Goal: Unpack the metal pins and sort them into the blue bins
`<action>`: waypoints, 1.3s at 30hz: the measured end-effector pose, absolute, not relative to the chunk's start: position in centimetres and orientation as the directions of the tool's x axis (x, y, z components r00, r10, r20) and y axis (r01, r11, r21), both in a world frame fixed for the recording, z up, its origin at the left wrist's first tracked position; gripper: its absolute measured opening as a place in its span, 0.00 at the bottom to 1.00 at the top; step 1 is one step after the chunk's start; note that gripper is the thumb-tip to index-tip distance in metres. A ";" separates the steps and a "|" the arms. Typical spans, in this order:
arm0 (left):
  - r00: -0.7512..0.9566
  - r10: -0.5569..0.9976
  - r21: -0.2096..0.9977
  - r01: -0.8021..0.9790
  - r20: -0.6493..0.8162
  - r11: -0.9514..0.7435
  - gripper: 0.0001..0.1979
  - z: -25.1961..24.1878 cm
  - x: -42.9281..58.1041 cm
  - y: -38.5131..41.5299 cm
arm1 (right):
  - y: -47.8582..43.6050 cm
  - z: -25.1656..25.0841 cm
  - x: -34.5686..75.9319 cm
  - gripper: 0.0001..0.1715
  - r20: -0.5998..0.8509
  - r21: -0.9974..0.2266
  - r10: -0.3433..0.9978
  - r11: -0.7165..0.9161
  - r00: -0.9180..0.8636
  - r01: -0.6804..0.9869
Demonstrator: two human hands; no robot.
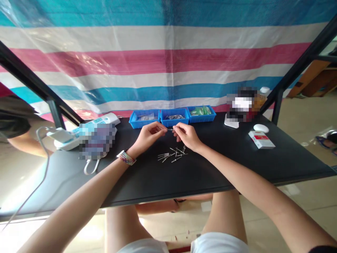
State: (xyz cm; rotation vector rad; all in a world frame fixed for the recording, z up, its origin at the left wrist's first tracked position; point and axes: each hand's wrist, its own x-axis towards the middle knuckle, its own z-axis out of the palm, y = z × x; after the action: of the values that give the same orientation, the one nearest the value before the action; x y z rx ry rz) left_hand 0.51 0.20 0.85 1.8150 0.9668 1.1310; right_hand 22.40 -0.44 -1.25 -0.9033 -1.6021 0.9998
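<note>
A thin metal rivet (170,130) spans the small gap between my two hands, just in front of the blue bins. My left hand (153,134) pinches one end of it, with a patterned band on that wrist. The other end is between the fingertips of my right hand (186,135), which are closed. Nearer to me, several loose metal rivets (176,154) lie scattered on the black table (147,182). Behind my hands, the middle blue bin (173,123) holds many similar rivets.
Beside it stand a left blue bin (142,124) with small bags and a right blue bin (202,118) with green-tinted packets. A power strip (105,121) and cables lie left. A red-and-white box (261,140) and a white oval case (261,128) sit right. Another person's arm shows far left.
</note>
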 end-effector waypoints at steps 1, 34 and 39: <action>0.309 0.887 0.881 0.222 0.343 -0.418 0.24 0.9 0.5 0.2 | -0.5 -1.2 22.4 0.25 0.347 -0.928 0.912 0.368 -0.219 0.059; 0.333 0.845 0.765 0.372 0.419 -0.525 0.17 0.4 0.4 0.2 | 0.3 -1.0 22.5 0.20 0.292 -0.953 0.941 0.271 -0.171 -0.137; 0.347 0.846 0.770 0.370 0.405 -0.520 0.19 0.6 0.5 0.0 | 0.4 -1.0 22.7 0.15 0.300 -0.952 0.936 0.280 -0.183 -0.126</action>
State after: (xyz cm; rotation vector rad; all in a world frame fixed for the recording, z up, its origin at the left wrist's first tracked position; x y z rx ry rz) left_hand 0.49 0.03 0.61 2.0505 1.0558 1.1001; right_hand 22.73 0.36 -0.95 -0.8152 -1.4048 1.1710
